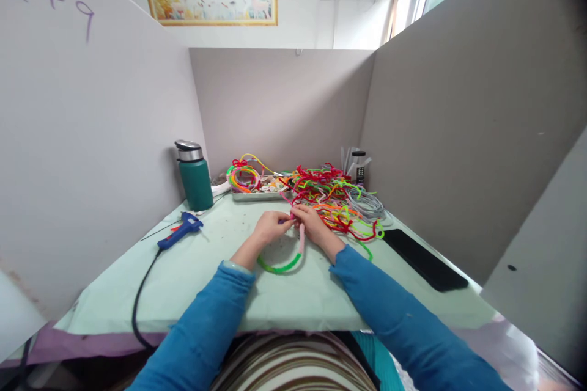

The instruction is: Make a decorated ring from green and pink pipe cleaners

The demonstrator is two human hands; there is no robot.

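Note:
My left hand [273,227] and my right hand [309,223] meet above the middle of the table, fingertips pinched close together. Between them is a curved band wrapped in fuzzy pipe cleaner [279,269], bright green along the bottom and pale pink where it rises to my right hand. A short dark pink pipe cleaner end [285,197] sticks up from the pinch. My fingers cover the spot where the strands meet, and my left wrist hides part of the band. Just behind my right hand lies a tangled heap of coloured pipe cleaners [321,186].
A blue glue gun [181,231] with its cord lies left, near a green bottle [195,180]. Behind are a metal tray [257,197], finished-looking coloured rings [241,177], a grey wire coil [365,204] and a black-capped jar [358,166]. A black phone-like slab [424,259] lies right. Partitions enclose the table.

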